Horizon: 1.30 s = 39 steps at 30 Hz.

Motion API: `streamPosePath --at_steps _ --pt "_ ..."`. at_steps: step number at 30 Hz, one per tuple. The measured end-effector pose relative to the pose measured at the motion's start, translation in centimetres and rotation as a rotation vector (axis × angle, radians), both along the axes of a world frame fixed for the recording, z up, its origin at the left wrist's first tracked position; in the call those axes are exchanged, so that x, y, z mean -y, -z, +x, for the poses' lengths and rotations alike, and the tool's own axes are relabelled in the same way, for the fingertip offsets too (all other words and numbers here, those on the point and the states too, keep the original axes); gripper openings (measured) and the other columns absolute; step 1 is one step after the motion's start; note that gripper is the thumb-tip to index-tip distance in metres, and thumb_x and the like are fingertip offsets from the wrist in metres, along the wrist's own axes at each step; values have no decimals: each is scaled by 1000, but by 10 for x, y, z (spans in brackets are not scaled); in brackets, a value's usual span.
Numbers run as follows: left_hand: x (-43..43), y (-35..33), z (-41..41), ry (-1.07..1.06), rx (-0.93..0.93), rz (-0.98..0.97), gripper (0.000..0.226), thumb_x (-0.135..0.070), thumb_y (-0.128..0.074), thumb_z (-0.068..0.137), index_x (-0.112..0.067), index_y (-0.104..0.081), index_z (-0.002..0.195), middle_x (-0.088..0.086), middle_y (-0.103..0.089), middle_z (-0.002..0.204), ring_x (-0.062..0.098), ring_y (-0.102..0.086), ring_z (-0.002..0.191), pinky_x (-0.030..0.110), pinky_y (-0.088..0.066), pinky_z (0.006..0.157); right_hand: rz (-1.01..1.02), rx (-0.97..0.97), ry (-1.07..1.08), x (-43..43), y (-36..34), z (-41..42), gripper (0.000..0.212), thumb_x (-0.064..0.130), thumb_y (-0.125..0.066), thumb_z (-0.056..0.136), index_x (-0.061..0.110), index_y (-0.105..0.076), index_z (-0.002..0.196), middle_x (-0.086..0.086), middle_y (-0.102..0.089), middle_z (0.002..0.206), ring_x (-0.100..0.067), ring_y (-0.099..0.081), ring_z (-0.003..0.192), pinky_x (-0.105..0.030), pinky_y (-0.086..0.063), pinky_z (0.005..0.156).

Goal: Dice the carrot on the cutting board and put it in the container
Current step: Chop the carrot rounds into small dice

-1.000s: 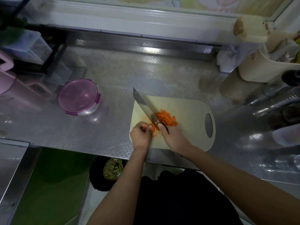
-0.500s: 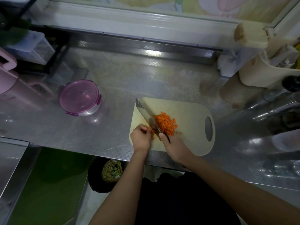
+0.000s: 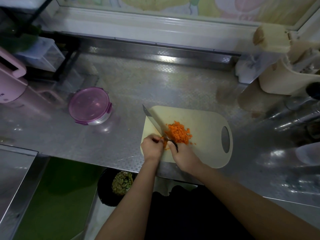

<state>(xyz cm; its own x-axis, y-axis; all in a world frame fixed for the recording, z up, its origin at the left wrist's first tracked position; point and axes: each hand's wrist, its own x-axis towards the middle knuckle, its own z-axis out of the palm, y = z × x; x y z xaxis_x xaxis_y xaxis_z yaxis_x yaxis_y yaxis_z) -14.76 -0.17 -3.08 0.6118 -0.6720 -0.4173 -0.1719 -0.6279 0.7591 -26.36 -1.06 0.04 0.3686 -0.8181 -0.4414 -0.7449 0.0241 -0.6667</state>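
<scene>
Dice [image 3: 179, 132] lie heaped near the middle of the board [image 3: 204, 118], a little toward its near edge, with a few loose bits just right of the heap. Your right hand [image 3: 185, 155] is wrapped round the dark handle of the knife [image 3: 155, 121], fingers curled tight and the forefinger lying along the top. The blade slants from that hand toward the board's far left corner, its tip reaching just past that corner, and its near part touches the left side of the heap. Your left hand [image 3: 152, 148] sits at the board's near left corner, knuckles up and fingers curled down, pinching what remains of the carrot [image 3: 164, 142] right against the blade. Only a sliver of orange shows between your fingertips and the steel, so you cannot tell how much is left. The board lies along the near edge of the counter [image 3: 155, 80]. The container [image 3: 90, 105] stands on the counter well left of the board, its purple lid on. A pink jug [image 3: 8, 80] is at the counter's left edge, and a cream holder [image 3: 285, 80] is at the far right corner. Below the counter's near edge, a black bin [image 3: 105, 187] holds greenish scraps.
</scene>
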Motion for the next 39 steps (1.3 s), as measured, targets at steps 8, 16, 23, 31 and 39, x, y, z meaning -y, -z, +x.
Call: streamPosePath --at_steps 8,16,23,31,39 --pt "-1 -3 -2 5 29 18 16 -9 -66 79 -17 -59 67 1 -66 77 17 -61 79 19 -40 68 1 77 24 11 -3 -8 46 38 -35 100 14 -53 65 -7 -54 63 -20 -52 64 -27 -36 58" --pt "0 0 -2 -6 -14 36 23 -7 -63 75 -21 -58 57 6 -69 71 29 -65 73 39 -54 74 -4 168 52 -2 -3 -23 33 35 -37 100 14 -60 91 -4 -58 72 -14 -56 72 -21 -44 71" --pt "2 -5 0 -10 -38 79 21 -6 -59 72 -20 -60 56 8 -69 70 29 -67 74 39 -55 73 31 59 -1 -5 -4 -19 50 42 -34 99 7 -52 69 -4 -49 60 -25 -53 67 -32 -33 60" --pt "2 -8 0 -17 -8 74 11 -3 -59 77 -8 -69 74 10 -71 85 25 -64 86 28 -48 78 -2 -26 -7 -9 -7 -9 46 42 -35 99 19 -39 59 -14 -57 69 -33 -59 77 -30 -33 62" --pt "-1 -5 -3 -24 15 59 10 -8 -59 80 -9 -69 80 9 -71 87 25 -63 90 28 -47 80 -27 -57 11 -4 -2 4 48 44 -35 99 11 -44 65 -25 -65 86 -38 -61 83 -29 -34 62"
